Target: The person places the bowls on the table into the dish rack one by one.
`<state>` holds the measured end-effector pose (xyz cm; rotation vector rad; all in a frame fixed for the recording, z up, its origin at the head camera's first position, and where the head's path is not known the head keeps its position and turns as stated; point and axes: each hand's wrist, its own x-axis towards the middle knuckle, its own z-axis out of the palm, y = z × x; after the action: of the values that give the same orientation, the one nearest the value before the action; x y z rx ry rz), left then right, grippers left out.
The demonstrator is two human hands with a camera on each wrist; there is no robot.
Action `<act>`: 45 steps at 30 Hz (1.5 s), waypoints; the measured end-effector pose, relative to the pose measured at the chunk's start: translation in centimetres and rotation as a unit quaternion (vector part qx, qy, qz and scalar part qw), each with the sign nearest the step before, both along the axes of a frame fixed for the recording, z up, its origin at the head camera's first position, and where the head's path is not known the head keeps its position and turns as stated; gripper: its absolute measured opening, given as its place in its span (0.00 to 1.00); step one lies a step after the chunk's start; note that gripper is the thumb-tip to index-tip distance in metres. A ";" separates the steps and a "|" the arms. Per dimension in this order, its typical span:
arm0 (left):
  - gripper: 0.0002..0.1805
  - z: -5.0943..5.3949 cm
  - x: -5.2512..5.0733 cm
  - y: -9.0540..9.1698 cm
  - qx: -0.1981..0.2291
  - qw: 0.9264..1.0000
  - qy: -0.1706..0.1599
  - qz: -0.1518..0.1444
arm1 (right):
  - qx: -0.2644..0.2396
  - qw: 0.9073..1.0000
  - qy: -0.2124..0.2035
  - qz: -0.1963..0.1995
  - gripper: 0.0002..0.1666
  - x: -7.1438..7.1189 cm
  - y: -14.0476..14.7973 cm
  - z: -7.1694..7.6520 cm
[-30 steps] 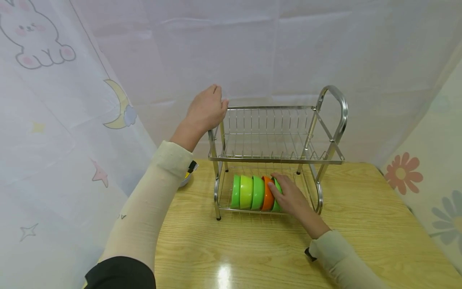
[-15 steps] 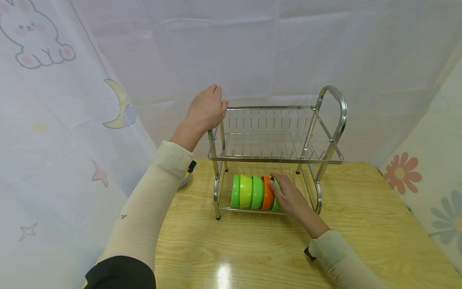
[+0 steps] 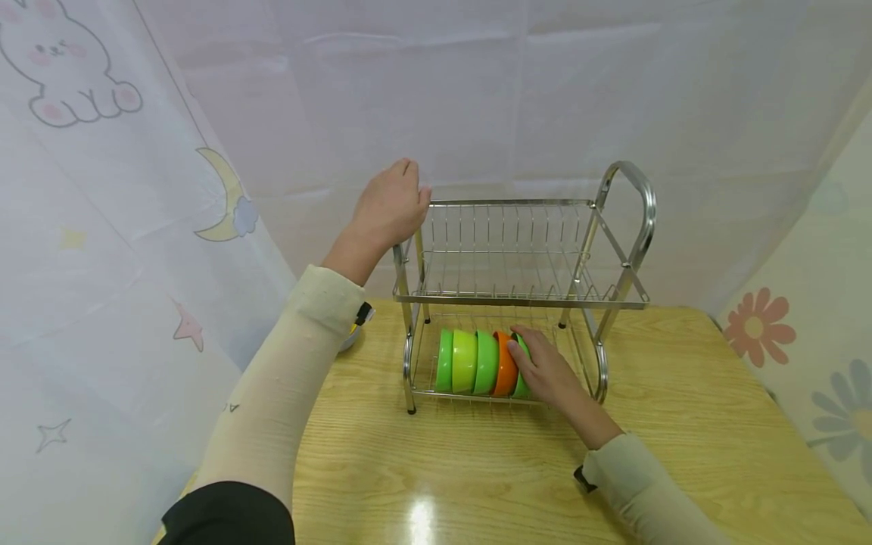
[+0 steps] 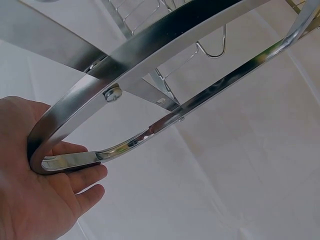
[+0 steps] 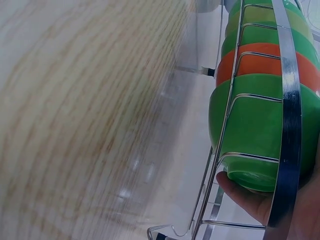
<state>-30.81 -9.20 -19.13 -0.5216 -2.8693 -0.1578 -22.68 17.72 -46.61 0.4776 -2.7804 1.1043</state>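
A two-tier metal dish rack point(image 3: 518, 303) stands on the table. On its lower tier several bowls stand on edge in a row: green, yellow-green point(image 3: 465, 363), green, orange point(image 3: 506, 365) and, at the right end, green point(image 5: 250, 117). My left hand point(image 3: 391, 204) grips the rack's left handle point(image 4: 67, 107); the left wrist view shows the bend of the handle against the palm, with fingers point(image 4: 87, 177) behind it. My right hand point(image 3: 548, 375) holds the rightmost green bowl, a fingertip near its base in the right wrist view. The palm side is partly hidden by the rack's rail.
The upper tier point(image 3: 504, 272) has upright wire dividers, and the rack's right handle point(image 3: 643, 212) rises beside it. A light bowl point(image 3: 350, 341), partly hidden by my left sleeve, sits left of the rack. Behind the wooden table point(image 3: 381, 469) hangs a pale printed cloth point(image 3: 477, 91).
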 end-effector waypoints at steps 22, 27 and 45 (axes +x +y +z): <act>0.35 -0.3 0.1 0.4 0.007 1.000 0.005 -0.005 | 0.000 0.999 0.025 -0.027 0.37 0.6 0.3 0.5; 0.35 -0.4 0.2 0.4 0.007 1.000 0.006 -0.004 | -0.003 0.998 0.047 -0.029 0.35 1.2 0.2 1.9; 0.35 -0.4 0.6 0.2 0.006 1.000 0.001 0.001 | -0.002 0.979 0.205 0.015 0.25 6.0 -0.5 8.0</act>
<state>-30.24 -9.00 -19.49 -0.5158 -2.8642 -0.1746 -16.71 17.19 -38.65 0.6631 -2.4171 0.8944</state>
